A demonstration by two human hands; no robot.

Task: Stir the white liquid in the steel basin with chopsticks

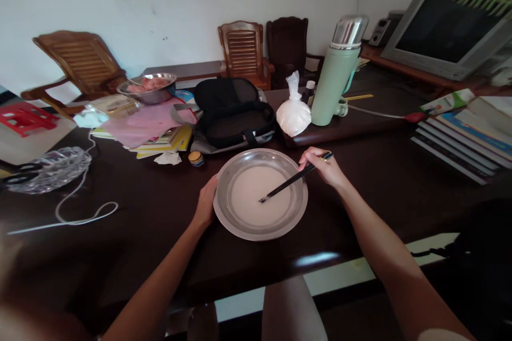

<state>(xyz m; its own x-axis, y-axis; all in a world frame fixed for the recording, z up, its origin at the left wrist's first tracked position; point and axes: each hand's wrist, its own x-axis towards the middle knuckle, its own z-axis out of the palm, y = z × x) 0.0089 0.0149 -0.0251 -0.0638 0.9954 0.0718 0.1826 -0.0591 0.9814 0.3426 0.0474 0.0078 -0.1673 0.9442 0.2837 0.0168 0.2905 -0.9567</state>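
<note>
A wide metal basin (262, 233) stands near the front edge of the dark table, holding a milky white liquid (250, 186). My left hand (207, 200) grips the basin's left side, its fingers partly hidden behind the rim. In my right hand (321, 164) is a pair of black chopsticks (288, 183) with gold-coloured ends, slanting down over the right rim. Their tips meet the liquid around the middle of the basin and look wet with white.
Behind the basin lie an open black case (236, 112), a knotted bag of white powder (294, 116) and a tall green thermos (334, 82). A metal bowl of pink minced meat (150, 90) sits farther left. Books (460, 144) are stacked right; a glass dish (60, 168) is left.
</note>
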